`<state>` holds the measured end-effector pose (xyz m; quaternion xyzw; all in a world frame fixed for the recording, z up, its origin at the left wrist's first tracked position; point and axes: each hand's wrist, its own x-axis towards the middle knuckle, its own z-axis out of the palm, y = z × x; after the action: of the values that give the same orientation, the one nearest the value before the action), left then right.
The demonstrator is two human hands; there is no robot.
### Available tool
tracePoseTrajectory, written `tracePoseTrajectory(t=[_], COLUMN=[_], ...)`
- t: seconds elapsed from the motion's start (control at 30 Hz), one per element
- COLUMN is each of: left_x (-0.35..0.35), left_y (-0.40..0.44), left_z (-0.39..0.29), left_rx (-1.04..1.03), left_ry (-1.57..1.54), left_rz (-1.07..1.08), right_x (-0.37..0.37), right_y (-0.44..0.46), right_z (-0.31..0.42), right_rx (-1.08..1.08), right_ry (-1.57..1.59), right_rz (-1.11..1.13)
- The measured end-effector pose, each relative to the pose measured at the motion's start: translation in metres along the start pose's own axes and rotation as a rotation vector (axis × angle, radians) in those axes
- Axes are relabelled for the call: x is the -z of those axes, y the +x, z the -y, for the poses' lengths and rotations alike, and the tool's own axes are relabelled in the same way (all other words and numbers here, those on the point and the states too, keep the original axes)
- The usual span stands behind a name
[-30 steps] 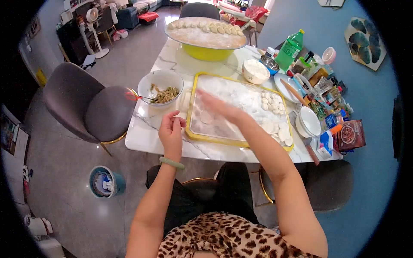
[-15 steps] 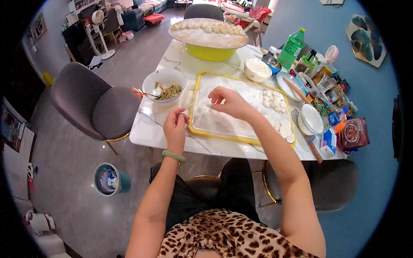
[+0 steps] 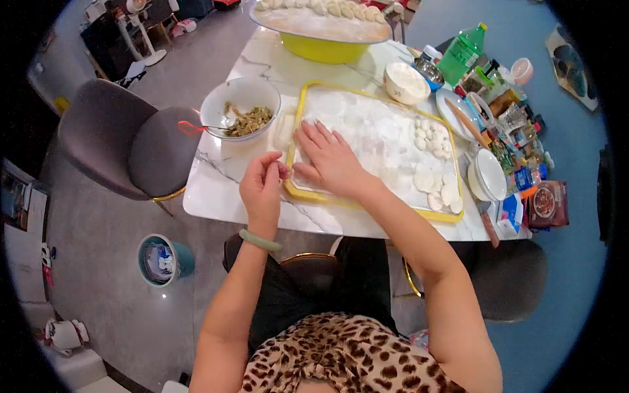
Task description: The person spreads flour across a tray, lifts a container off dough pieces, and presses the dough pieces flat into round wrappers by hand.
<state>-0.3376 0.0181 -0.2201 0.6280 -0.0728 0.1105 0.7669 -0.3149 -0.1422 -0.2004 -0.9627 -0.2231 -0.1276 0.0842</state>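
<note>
My right hand [image 3: 331, 160] lies palm down with its fingers stretched out on the left part of the floured board with a yellow rim [image 3: 377, 150]. My left hand [image 3: 262, 187] is closed just left of the board's edge, its thumb and fingers together; whether it holds anything is too small to see. On the board's right side sit several small dough pieces [image 3: 432, 136] and, below them, several flat dough rounds [image 3: 449, 193]. Behind my left hand stands a white bowl [image 3: 213, 108] of filling with a spoon in it.
At the back, a large round tray [image 3: 314, 25] of dumplings rests on a yellow-green basin [image 3: 321, 49]. To the right are a flour bowl [image 3: 406, 85], a rolling pin [image 3: 466, 123], a white bowl [image 3: 488, 175], a knife [image 3: 489, 226], a green bottle [image 3: 462, 56] and jars.
My right hand, earlier raised over the board with curled fingers, now lies flat on it. My left hand stays closed near the board's edge. The view has tilted downward.
</note>
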Motion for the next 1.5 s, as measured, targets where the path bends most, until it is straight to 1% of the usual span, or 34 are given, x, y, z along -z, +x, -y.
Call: tracePoseTrajectory(t=[0.03, 0.1, 0.13, 0.2, 0.23, 0.27, 0.33, 0.37, 0.43, 0.47, 0.53, 0.57, 0.6, 0.67, 0.7, 0.73, 0.77, 0.8, 0.87, 0.93, 1.0, 1.07, 1.13, 1.2, 1.27, 1.37, 1.43, 1.47, 1.5], left_x=[-0.003, -0.004, -0.003, 0.001, 0.001, -0.001, 0.0, -0.002, -0.001, -0.001, -0.004, -0.004, -0.003, -0.002, -0.001, 0.0, -0.001, -0.004, -0.006, -0.004, -0.003, 0.0, -0.004, -0.004, -0.005, -0.005, -0.001, 0.0, -0.002], left_y=[0.001, 0.003, 0.002, 0.003, 0.003, 0.001, 0.001, 0.0, 0.0, 0.0, 0.0, -0.001, -0.001, 0.001, 0.002, 0.002, 0.001, -0.001, -0.005, -0.004, -0.004, -0.003, -0.004, -0.005, -0.005, -0.006, -0.004, -0.003, -0.004], left_z=[-0.003, -0.002, -0.002, -0.002, -0.001, 0.001, 0.003, 0.0, -0.004, -0.004, -0.005, -0.006, -0.007, 0.001, 0.003, -0.001, -0.005, -0.009, -0.011, -0.011, -0.01, -0.004, -0.011, -0.012, -0.009, -0.014, -0.009, -0.007, -0.009], left_rx=[-0.007, -0.003, 0.015, 0.007, 0.006, 0.012, -0.007, 0.003, -0.001, -0.007, -0.016, -0.026, -0.037, -0.051, -0.059, -0.066, -0.035, 0.0, 0.005, -0.009, -0.001, -0.054, 0.01, 0.013, 0.014, -0.01, -0.006, 0.002, -0.004], left_ry=[-0.007, -0.008, 0.007, 0.002, 0.015, 0.022, 0.003, 0.018, 0.033, 0.039, 0.048, 0.076, 0.107, 0.069, 0.018, 0.025, 0.059, 0.089, 0.08, 0.103, 0.069, 0.083, 0.073, 0.062, 0.049, 0.091, 0.076, 0.053, 0.058], left_rz=[0.011, 0.018, 0.01, 0.034, 0.013, -0.002, 0.033, 0.016, 0.021, 0.023, 0.034, 0.041, 0.043, 0.042, 0.043, 0.039, 0.026, 0.019, 0.026, 0.026, 0.045, 0.049, 0.025, 0.032, 0.039, 0.034, 0.045, 0.06, 0.054], right_x=[-0.002, -0.001, 0.001, -0.001, 0.002, 0.004, 0.018, 0.022, 0.025, 0.025, 0.024, 0.023, 0.023, 0.022, 0.022, 0.025, 0.028, 0.038, 0.064, 0.083, 0.097, 0.116, 0.14, 0.163, 0.19, 0.2, 0.185, 0.177, 0.171], right_y=[-0.003, 0.003, 0.005, 0.005, 0.009, 0.009, 0.008, 0.004, -0.005, -0.006, -0.009, -0.012, -0.014, -0.015, -0.015, -0.017, -0.021, -0.028, -0.046, -0.066, -0.088, -0.114, -0.142, -0.175, -0.21, -0.26, -0.284, -0.288, -0.29], right_z=[0.0, -0.002, -0.005, -0.01, -0.019, -0.027, -0.029, -0.026, -0.013, -0.011, -0.009, -0.01, -0.011, -0.016, -0.021, -0.03, -0.04, -0.047, -0.056, -0.071, -0.096, -0.124, -0.15, -0.184, -0.194, -0.206, -0.21, -0.208, -0.201], right_rx=[-0.014, -0.017, -0.017, -0.033, -0.003, -0.03, -0.043, -0.061, -0.19, -0.205, -0.269, -0.313, -0.311, -0.369, -0.357, -0.342, -0.334, -0.339, -0.477, -0.504, -0.499, -0.483, -0.563, -0.625, -0.716, -0.679, -0.63, -0.623, -0.569], right_ry=[-0.003, 0.01, -0.005, 0.122, 0.281, 0.263, 0.374, 0.357, 0.074, 0.066, 0.22, 0.333, 0.34, 0.609, 0.617, 0.699, 0.777, 0.775, 0.443, 0.399, 0.385, 0.36, 0.286, 0.127, -0.007, 0.042, 0.085, 0.09, -0.149], right_rz=[0.001, 0.082, 0.064, 0.121, 0.071, 0.057, 0.028, 0.012, -0.038, -0.055, -0.148, -0.156, -0.162, -0.139, -0.141, -0.116, -0.092, -0.099, -0.136, -0.237, -0.254, -0.3, -0.363, -0.401, -0.444, -0.389, -0.188, -0.191, -0.092])
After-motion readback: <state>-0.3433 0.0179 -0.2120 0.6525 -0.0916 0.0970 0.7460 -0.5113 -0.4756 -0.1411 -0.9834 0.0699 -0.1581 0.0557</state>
